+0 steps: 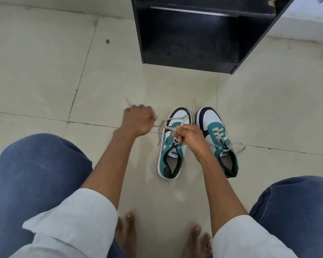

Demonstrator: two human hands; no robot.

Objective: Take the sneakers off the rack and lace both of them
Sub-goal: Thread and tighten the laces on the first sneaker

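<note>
Two white, teal and black sneakers stand side by side on the tiled floor, toes pointing away from me. The left sneaker (172, 157) has a loose grey lace (172, 119) stretched across its toe. My left hand (139, 121) is closed on one end of that lace and holds it out to the left, blurred by motion. Over the same shoe's eyelets, my right hand (189, 136) pinches the lace. The right sneaker (219, 127) has its lace crossed through its eyelets, with loose ends lying to its right.
A black shoe rack (194, 34) stands on the floor beyond the sneakers, its lower shelf bare. My knees in blue jeans frame the view left and right. My bare feet (126, 231) rest on the tiles near the bottom.
</note>
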